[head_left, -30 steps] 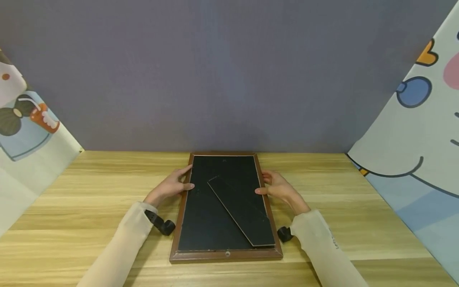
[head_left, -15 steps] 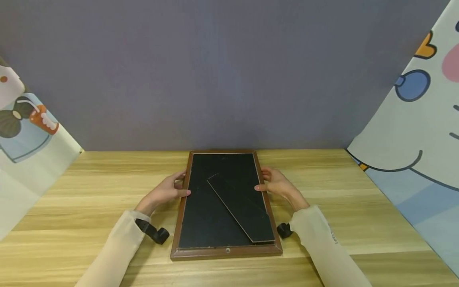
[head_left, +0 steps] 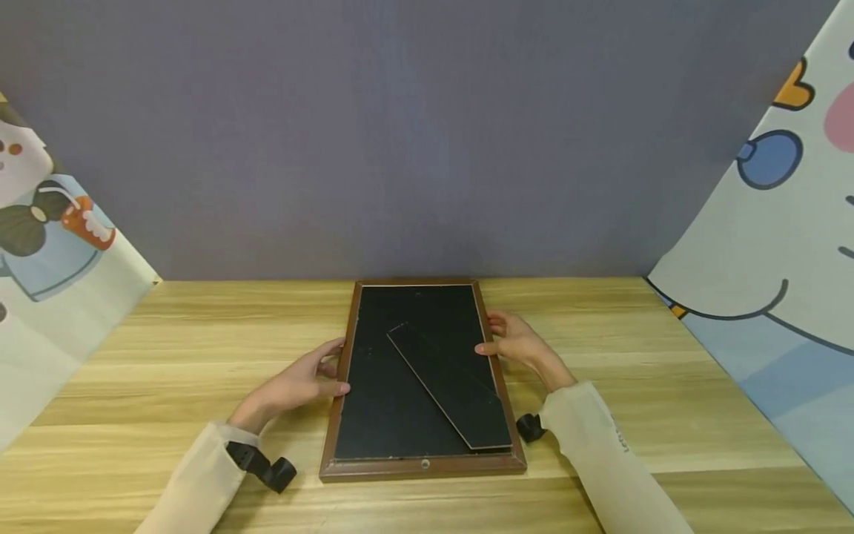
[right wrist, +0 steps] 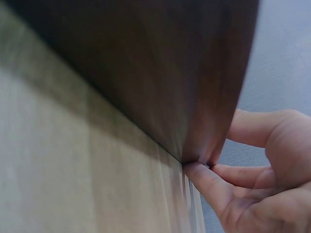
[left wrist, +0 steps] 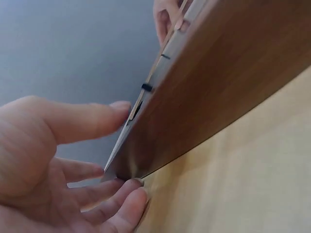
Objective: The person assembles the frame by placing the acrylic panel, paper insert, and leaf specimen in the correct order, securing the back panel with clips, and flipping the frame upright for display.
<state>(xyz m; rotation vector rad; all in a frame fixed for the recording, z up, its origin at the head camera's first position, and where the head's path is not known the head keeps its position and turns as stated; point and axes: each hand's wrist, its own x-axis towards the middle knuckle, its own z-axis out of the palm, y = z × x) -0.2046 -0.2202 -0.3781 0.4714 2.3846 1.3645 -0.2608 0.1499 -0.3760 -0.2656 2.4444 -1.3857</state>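
Brown frame lies flat on table, black board facing up, dark flap slanting across it. Left hand: grip on frame's left side, thumb over edge, fingers low against side. Right hand opposite, nearer grey wall: grip pinching right side, thumb on top, fingertips at bottom edge.

My sleeves were cream, the frame brown, its backing and strip black, the table yellow-brown wood grain, the far wall grey, the right wall white with cartoons.
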